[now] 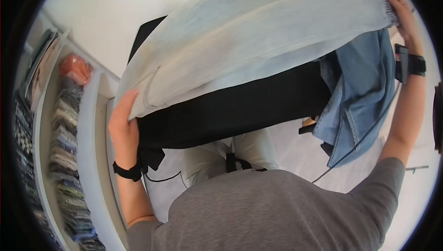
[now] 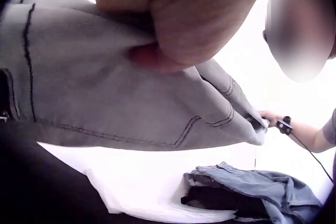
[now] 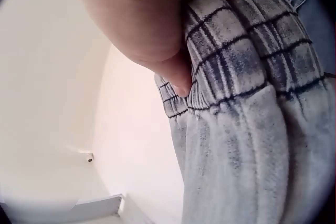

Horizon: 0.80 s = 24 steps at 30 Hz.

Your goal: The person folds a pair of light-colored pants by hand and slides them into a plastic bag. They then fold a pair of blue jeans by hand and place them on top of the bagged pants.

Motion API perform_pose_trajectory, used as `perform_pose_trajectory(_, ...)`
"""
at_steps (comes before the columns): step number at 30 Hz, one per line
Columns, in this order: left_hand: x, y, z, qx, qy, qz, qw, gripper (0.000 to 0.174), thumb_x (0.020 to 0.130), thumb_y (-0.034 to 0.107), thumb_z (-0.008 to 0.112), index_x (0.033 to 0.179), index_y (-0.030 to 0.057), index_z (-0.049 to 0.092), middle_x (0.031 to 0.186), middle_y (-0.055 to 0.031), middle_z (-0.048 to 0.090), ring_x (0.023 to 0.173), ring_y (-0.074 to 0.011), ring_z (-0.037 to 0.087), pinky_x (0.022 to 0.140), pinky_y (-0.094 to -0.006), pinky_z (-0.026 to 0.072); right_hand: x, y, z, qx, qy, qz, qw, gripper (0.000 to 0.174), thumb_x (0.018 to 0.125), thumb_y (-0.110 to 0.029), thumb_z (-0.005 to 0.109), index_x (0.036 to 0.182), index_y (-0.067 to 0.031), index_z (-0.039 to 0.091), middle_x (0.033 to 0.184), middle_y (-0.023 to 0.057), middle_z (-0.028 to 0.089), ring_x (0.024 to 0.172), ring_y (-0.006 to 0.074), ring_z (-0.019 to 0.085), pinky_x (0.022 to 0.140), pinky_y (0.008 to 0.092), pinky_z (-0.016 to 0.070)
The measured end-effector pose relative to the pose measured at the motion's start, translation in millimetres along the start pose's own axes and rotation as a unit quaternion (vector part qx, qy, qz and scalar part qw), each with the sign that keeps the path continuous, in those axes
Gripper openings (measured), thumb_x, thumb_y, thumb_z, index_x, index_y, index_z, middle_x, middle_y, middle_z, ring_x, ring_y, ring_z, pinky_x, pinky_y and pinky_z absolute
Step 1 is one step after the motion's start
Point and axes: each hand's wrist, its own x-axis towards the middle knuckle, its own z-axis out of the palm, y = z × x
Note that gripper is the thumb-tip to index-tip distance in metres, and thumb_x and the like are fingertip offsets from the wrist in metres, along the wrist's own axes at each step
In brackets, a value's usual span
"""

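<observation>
A pair of pale-wash jeans (image 1: 240, 34) is stretched between the two hands, over a black-covered table (image 1: 240, 108). My left hand (image 1: 124, 124) grips the end near a stitched pocket; in the left wrist view its thumb (image 2: 149, 58) presses into the cloth beside dark seams. The right hand (image 1: 401, 15) holds the far end, higher up. Close by in the right wrist view, that hand (image 3: 152, 19) pinches gathered elastic cuffs (image 3: 226, 61) with dark stitching lines, its fingers mostly hidden behind the cloth.
A blue denim garment (image 1: 364, 84) hangs over the table's right end. Shelves at the left hold stacks of bagged folded clothes (image 1: 64, 154) and an orange bundle (image 1: 76, 69). A dark cable (image 1: 339, 161) runs from the right wrist. White plastic (image 2: 142, 198) lies below the jeans.
</observation>
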Motion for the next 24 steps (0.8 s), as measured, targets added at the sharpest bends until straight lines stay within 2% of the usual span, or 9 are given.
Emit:
perform_pose_trajectory(2,0.2,11.8,3.8,0.015,0.018,0.061,0.998,0.06,0.061,-0.02,0.04,0.112,0.003,0.061,0.113,-0.0149,0.062,0.111,-0.0305,0.057,0.094,-0.0381,0.0447,8.8,-20.8,-6.8,-0.047,0.085,-0.029,0.995,0.05,0.092,-0.042,0.053,0.129,-0.0086,0.051,0.128,0.0084,0.051,0.117,0.0142,0.05,0.1,0.0272,0.0362)
perform_pose_trajectory(4,0.1,28.4,7.4,0.007,0.004,0.081,0.997,0.058,0.061,-0.019,0.041,0.112,0.0022,0.061,0.112,-0.0147,0.062,0.111,-0.031,0.057,0.093,-0.0386,0.0451,24.7,-4.3,-38.2,-0.036,0.096,-0.161,0.982,0.046,0.087,-0.029,0.064,0.121,0.0006,0.055,0.117,0.0102,0.06,0.107,0.0157,0.057,0.094,0.0259,0.0434)
perform_pose_trajectory(8,-7.6,52.6,34.4,-0.077,-0.09,0.108,0.987,0.056,0.074,-0.011,0.049,0.127,0.0073,0.052,0.125,-0.0131,0.055,0.118,-0.0336,0.051,0.098,-0.0423,0.0413,-12.9,-45.8,-15.0,0.014,0.089,-0.018,0.996,0.036,0.093,-0.02,0.057,0.12,0.0025,0.052,0.108,0.0115,0.06,0.086,0.0181,0.057,0.068,0.0283,0.0454)
perform_pose_trajectory(9,-9.4,55.2,35.3,-0.073,-0.159,0.127,0.976,0.057,0.076,0.0,0.059,0.131,0.0104,0.047,0.134,-0.0133,0.048,0.124,-0.0346,0.044,0.101,-0.0483,0.0359,-20.2,-41.7,-6.7,-0.002,0.141,0.007,0.99,0.047,0.091,-0.014,0.058,0.13,0.0067,0.042,0.117,0.0193,0.056,0.1,0.0247,0.056,0.087,0.0343,0.0448)
perform_pose_trajectory(12,-21.7,35.9,14.8,-0.083,-0.199,0.11,0.97,0.064,0.072,0.012,0.071,0.131,0.0119,0.048,0.141,-0.0117,0.04,0.13,-0.0359,0.036,0.104,-0.0527,0.0289,5.4,63.8,-64.8,-0.047,0.058,0.038,0.997,0.055,0.091,-0.035,0.056,0.129,0.0033,0.047,0.128,0.0127,0.052,0.12,0.0187,0.048,0.102,0.0289,0.0352)
perform_pose_trajectory(17,-91.4,-54.9,2.8,0.022,0.029,-0.24,0.97,0.08,0.072,0.029,0.075,0.136,0.0023,0.035,0.142,-0.0269,0.03,0.134,-0.0393,0.026,0.108,-0.0512,0.0217,2.7,93.2,-56.4,0.033,-0.018,0.069,0.997,0.047,0.093,-0.028,0.054,0.128,0.0019,0.048,0.127,0.0124,0.053,0.116,0.0166,0.049,0.1,0.0266,0.0348)
perform_pose_trajectory(21,-163.5,-163.5,14.5,-0.116,0.251,-0.507,0.816,0.08,0.08,0.045,0.068,0.129,-0.0097,0.036,0.137,-0.0258,0.036,0.127,-0.036,0.035,0.105,-0.0467,0.0271,26.4,122.8,-74.9,0.089,0.035,0.074,0.993,0.045,0.093,-0.025,0.054,0.13,-0.0001,0.048,0.13,0.0118,0.05,0.121,0.0168,0.047,0.101,0.0286,0.0358)
perform_pose_trajectory(23,-168.6,-180.6,9.8,-0.434,0.213,-0.69,0.538,0.08,0.077,0.053,0.068,0.125,-0.0062,0.041,0.13,-0.0227,0.043,0.116,-0.0298,0.044,0.096,-0.04,0.0355,31.5,126.2,-73.0,0.133,0.016,0.082,0.988,0.042,0.094,-0.024,0.052,0.129,-0.001,0.049,0.131,0.0117,0.05,0.122,0.017,0.047,0.101,0.0294,0.0364)
perform_pose_trajectory(24,-181.4,-208.6,16.5,-0.49,0.166,-0.691,0.504,0.077,0.076,0.054,0.069,0.121,-0.0038,0.043,0.123,-0.0186,0.048,0.107,-0.0232,0.049,0.085,-0.0334,0.0394,34.4,127.9,-71.1,0.104,0.004,0.062,0.993,0.042,0.094,-0.023,0.052,0.13,-0.0008,0.049,0.131,0.012,0.05,0.121,0.0171,0.048,0.101,0.0291,0.0366)
